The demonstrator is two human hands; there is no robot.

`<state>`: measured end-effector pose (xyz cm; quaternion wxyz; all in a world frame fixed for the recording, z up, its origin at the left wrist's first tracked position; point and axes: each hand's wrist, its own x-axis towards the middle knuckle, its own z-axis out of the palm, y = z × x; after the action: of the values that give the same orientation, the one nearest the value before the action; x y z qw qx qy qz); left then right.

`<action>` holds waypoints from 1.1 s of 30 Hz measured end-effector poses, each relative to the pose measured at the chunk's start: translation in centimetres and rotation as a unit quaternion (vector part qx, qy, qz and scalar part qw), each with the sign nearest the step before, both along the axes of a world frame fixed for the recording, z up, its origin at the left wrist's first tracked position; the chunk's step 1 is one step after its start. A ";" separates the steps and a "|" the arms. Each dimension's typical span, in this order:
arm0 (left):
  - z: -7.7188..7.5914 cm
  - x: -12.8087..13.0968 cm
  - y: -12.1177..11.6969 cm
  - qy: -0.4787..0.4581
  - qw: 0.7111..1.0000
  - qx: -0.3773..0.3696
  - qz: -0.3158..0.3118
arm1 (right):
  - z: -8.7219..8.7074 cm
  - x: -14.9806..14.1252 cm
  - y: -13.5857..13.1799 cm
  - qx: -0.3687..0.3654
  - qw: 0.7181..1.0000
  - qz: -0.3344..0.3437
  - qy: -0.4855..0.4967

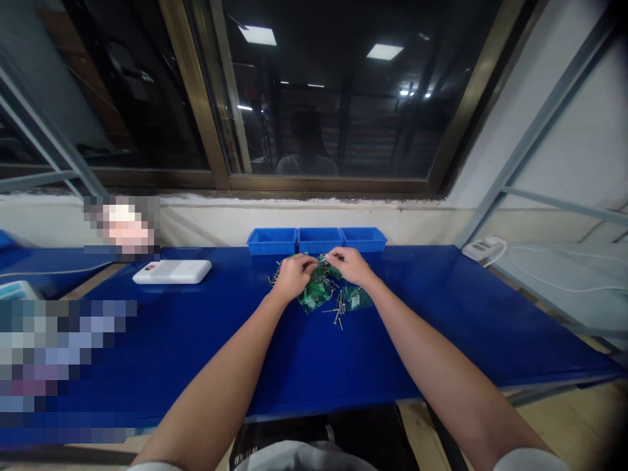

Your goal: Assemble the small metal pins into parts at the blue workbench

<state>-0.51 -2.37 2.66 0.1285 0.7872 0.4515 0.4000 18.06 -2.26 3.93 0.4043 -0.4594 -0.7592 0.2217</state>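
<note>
My left hand and my right hand meet over a loose heap in the middle of the blue table. Both are closed in a pinch, fingertips close together. A thin silvery piece that looks like a screw shows at the right fingertips; what the left fingers pinch is too small to make out. Beneath them lie several green circuit boards, one more board being under my right wrist. Loose metal screws are scattered among the boards and in front of them.
Three joined blue bins stand behind the heap against the wall. A white box-like device lies to the left, a white power strip at the far right. Metal frame bars rise at the right. A blurred person is at the left.
</note>
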 end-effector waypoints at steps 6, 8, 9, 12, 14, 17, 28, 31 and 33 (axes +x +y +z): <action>0.2 0.4 -0.2 -0.007 1.000 -0.006 -0.005 | -1.0 0.7 0.5 -0.053 0.983 0.061 0.163; 0.2 0.6 -0.2 -0.007 1.000 -0.009 -0.011 | -1.2 0.9 0.5 -0.065 0.980 0.062 0.180; 0.2 0.8 -0.2 -0.008 1.000 -0.011 -0.013 | -1.2 1.0 0.5 -0.072 0.978 0.059 0.186; 0.0 1.2 -0.1 -0.013 1.000 -0.009 -0.013 | -0.9 1.3 0.5 -0.078 0.975 0.051 0.201; -0.1 1.4 0.0 -0.019 1.000 -0.008 -0.015 | -0.7 1.3 0.6 -0.082 0.975 0.055 0.198; -0.2 1.4 0.2 -0.044 0.999 -0.021 -0.019 | -0.5 1.6 1.1 -0.104 0.974 0.051 0.195; -0.2 -2.7 2.9 -0.049 0.990 -0.023 0.133 | 0.4 7.8 7.0 -0.017 0.958 -0.287 0.001; -0.8 -3.0 3.3 -0.010 0.992 -0.028 0.126 | 0.3 8.3 7.6 -0.028 0.954 -0.293 -0.057; -1.1 -3.0 3.4 0.026 0.993 -0.024 0.117 | 0.1 8.1 7.6 -0.014 0.954 -0.290 -0.068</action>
<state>-3.50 1.01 1.52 0.0879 0.7356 0.5531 0.3812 26.14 5.30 4.05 0.3921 -0.6797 -0.6155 0.0736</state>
